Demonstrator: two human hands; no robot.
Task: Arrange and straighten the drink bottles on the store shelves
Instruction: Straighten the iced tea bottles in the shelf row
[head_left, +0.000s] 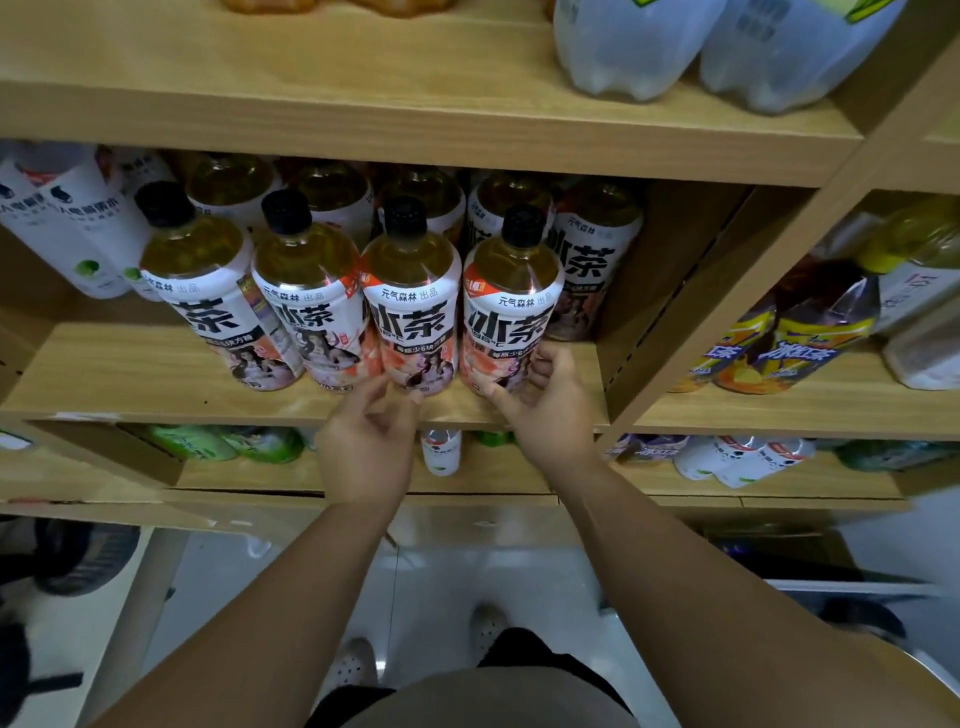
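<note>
Reaching up with both bare forearms (291, 597) toward the middle shelf (130, 364). Gripping the foot of the rightmost iced tea bottle (511, 306) with the right hand (545, 400), thumb on its left side, fingers curling round its right. Holding the left hand (363, 441) just beside, fingers loosely curled and gripping nothing, fingertips at the foot of the third bottle (410, 306); touching or not, hard telling. Standing with two more black-capped bottles (306, 296) in a front row of four near the shelf's front edge. Crowding behind, a back row (332, 192) of the same tea. Flanking on the left, white bottles (78, 234); in the right compartment, yellow-labelled bottles (800, 338). Sitting overhead on the upper shelf (415, 130), big clear bottles (634, 47). Lying below, green bottles (223, 441).
</note>
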